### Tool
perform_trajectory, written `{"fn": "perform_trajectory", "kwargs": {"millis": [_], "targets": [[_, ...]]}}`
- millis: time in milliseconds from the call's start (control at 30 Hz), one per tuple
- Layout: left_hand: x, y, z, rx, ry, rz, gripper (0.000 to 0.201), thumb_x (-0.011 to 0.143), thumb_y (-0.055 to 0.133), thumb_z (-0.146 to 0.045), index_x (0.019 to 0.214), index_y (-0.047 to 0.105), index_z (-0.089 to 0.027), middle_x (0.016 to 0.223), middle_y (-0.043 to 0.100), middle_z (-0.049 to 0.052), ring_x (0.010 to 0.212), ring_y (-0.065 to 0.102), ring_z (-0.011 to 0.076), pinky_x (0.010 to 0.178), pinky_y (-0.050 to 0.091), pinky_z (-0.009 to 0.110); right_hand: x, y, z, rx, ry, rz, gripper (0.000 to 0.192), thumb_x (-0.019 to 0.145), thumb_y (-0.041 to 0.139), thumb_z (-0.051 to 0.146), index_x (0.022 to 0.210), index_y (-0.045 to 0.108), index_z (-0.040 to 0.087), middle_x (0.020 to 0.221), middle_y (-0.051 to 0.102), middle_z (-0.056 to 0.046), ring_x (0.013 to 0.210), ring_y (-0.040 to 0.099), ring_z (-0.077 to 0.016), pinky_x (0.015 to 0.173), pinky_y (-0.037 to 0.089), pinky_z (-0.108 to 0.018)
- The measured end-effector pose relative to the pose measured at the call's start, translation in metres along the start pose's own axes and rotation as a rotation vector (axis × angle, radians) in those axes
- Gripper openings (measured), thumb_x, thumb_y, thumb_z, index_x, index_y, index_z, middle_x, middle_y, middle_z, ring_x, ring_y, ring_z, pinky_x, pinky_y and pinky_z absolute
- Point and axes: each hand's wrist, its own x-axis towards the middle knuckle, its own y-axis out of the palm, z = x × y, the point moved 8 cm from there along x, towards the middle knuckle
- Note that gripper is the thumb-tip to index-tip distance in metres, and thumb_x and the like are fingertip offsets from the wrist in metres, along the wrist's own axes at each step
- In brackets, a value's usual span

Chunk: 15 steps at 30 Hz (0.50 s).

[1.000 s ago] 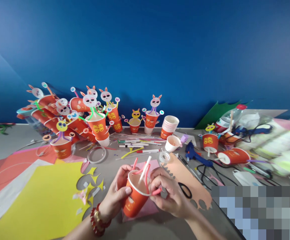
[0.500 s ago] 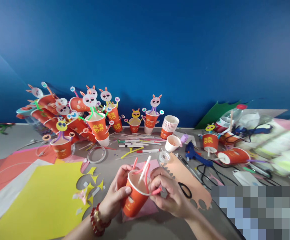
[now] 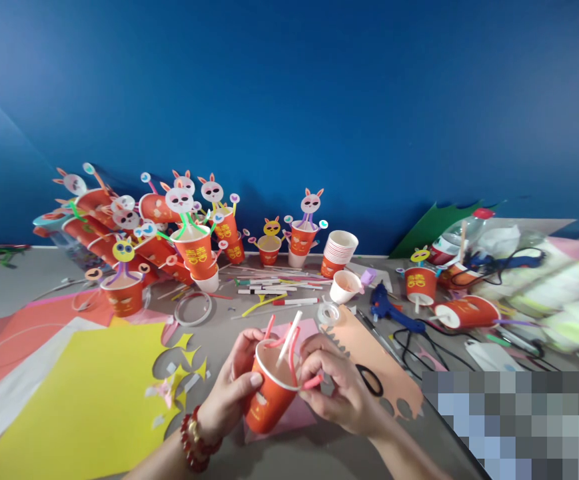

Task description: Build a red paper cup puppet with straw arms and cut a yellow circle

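An orange-red paper cup (image 3: pixel 270 402) with a white rim leans slightly in my left hand (image 3: pixel 234 380), whose thumb presses its front and whose fingers wrap the far side. Inside the cup stands a white straw (image 3: pixel 289 337), with a bent pink pipe cleaner (image 3: pixel 293 353) around it. My right hand (image 3: pixel 336 387) is at the cup's right rim, its fingers pinched on the pink pipe cleaner end that sticks out there. Beneath the cup lies a pink paper sheet (image 3: pixel 304 410). Red beads circle my left wrist.
Yellow paper (image 3: pixel 79 400) with cut-outs lies left, peach paper (image 3: pixel 369 353) with black-handled scissors (image 3: pixel 369 380) right. Finished rabbit cups (image 3: pixel 192 250) stand at the back, beside stacked cups (image 3: pixel 340 250). A blue glue gun (image 3: pixel 394 310), its cord and a bottle (image 3: pixel 462 233) are on the right.
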Motion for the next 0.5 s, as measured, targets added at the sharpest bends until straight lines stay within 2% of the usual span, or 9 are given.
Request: {"fn": "perform_trajectory", "kwargs": {"millis": [333, 500], "targets": [[-0.0007, -0.0002, 0.0007, -0.023, -0.006, -0.002, 0.041, 0.078, 0.076, -0.031, 0.113, 0.055, -0.024, 0.120, 0.062, 0.007, 0.107, 0.062, 0.0262, 0.087, 0.048, 0.033, -0.0013, 0.0003, -0.0030, -0.008, 0.011, -0.009, 0.015, 0.078, 0.064, 0.011, 0.084, 0.059, 0.023, 0.092, 0.057, -0.003, 0.086, 0.058, -0.0175, 0.074, 0.046, -0.027], [-0.0011, -0.0009, 0.0010, -0.019, -0.005, -0.002, 0.042, 0.078, 0.075, -0.030, 0.114, 0.055, -0.024, 0.116, 0.063, 0.007, 0.103, 0.063, 0.0248, 0.081, 0.049, 0.030, 0.0003, 0.0008, -0.0034, 0.001, 0.009, -0.008, 0.014, 0.078, 0.064, 0.012, 0.084, 0.059, 0.023, 0.091, 0.057, -0.003, 0.086, 0.058, -0.0178, 0.073, 0.046, -0.027]]}}
